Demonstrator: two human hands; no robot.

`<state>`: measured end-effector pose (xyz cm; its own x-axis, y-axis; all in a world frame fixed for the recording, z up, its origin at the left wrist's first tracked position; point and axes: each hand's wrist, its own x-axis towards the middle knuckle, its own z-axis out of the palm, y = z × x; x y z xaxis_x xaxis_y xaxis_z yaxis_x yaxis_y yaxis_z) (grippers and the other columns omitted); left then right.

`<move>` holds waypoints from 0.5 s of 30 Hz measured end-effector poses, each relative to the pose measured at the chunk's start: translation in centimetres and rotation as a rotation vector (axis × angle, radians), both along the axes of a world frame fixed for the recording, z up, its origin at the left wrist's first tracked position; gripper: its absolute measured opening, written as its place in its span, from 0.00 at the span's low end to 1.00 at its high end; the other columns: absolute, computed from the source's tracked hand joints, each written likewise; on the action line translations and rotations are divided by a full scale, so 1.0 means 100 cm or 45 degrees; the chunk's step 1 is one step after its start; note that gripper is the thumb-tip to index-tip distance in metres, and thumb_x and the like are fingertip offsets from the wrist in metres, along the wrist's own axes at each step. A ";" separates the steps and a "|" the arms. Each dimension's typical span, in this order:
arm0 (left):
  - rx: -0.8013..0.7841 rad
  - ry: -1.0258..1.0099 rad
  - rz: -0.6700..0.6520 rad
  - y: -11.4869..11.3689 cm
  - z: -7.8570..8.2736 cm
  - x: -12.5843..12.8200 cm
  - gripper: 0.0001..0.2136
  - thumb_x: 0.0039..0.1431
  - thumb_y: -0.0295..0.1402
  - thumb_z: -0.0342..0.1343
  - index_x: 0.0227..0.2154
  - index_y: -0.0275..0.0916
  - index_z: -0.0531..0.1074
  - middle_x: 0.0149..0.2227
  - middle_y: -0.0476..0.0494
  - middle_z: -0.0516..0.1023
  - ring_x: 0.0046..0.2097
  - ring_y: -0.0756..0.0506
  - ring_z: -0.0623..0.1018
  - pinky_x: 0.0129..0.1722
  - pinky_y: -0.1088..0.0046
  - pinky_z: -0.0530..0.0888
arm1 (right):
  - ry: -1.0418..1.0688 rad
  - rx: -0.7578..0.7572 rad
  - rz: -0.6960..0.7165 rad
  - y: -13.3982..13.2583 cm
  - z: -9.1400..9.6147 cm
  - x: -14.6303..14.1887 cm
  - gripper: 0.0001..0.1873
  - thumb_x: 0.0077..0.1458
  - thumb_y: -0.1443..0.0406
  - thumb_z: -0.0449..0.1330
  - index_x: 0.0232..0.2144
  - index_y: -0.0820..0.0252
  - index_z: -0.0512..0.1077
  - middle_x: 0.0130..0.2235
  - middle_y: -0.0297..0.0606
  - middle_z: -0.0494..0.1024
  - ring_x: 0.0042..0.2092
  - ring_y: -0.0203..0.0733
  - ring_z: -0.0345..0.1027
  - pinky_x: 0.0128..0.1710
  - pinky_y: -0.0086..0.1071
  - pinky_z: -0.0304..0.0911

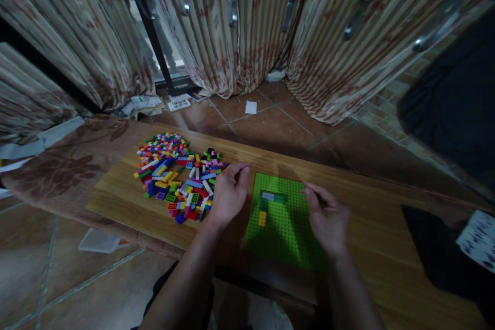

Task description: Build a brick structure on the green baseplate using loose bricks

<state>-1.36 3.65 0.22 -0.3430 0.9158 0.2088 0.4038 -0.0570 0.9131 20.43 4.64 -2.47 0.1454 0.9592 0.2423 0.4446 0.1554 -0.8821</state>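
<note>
A bright green studded baseplate (286, 237) lies on the wooden table between my hands. On it, a pale grey brick (267, 196) and a dark green brick (280, 199) form a row, with a yellow brick (262, 218) below the row's left end. My left hand (228, 196) is above the table between the brick pile and the plate, fingers curled in a pinch; what they hold, if anything, is too small to make out. Over the plate's right side, my right hand (329, 216) pinches thumb and forefinger near the far right corner. Whether it grips the plate's edge I cannot tell.
Loose toy bricks (166, 175) in many colours are heaped on the left of the wooden table (371, 216). A dark flat object (433, 252) lies at the right end. Striped curtains (240, 36) hang behind. A clear plastic container (98, 241) sits on the floor at left.
</note>
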 end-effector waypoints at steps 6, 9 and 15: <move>0.189 -0.469 0.282 -0.002 0.007 -0.026 0.12 0.60 0.39 0.56 0.37 0.36 0.79 0.30 0.45 0.78 0.29 0.51 0.74 0.30 0.77 0.69 | 0.012 0.100 0.064 -0.011 0.007 -0.030 0.12 0.58 0.58 0.59 0.38 0.56 0.79 0.39 0.40 0.82 0.41 0.43 0.76 0.43 0.39 0.70; 0.309 -0.728 0.429 -0.004 0.013 -0.047 0.11 0.57 0.39 0.59 0.35 0.36 0.79 0.28 0.47 0.76 0.26 0.54 0.70 0.26 0.80 0.66 | -0.043 0.203 0.271 -0.026 0.009 -0.056 0.09 0.60 0.62 0.58 0.39 0.55 0.78 0.37 0.39 0.81 0.40 0.42 0.75 0.41 0.36 0.70; 0.457 -1.108 0.719 -0.012 0.018 -0.084 0.09 0.48 0.35 0.64 0.29 0.35 0.78 0.26 0.50 0.73 0.25 0.57 0.68 0.24 0.82 0.63 | -0.292 0.281 0.707 -0.056 0.000 -0.103 0.10 0.61 0.67 0.56 0.41 0.56 0.76 0.38 0.40 0.80 0.40 0.42 0.73 0.42 0.37 0.69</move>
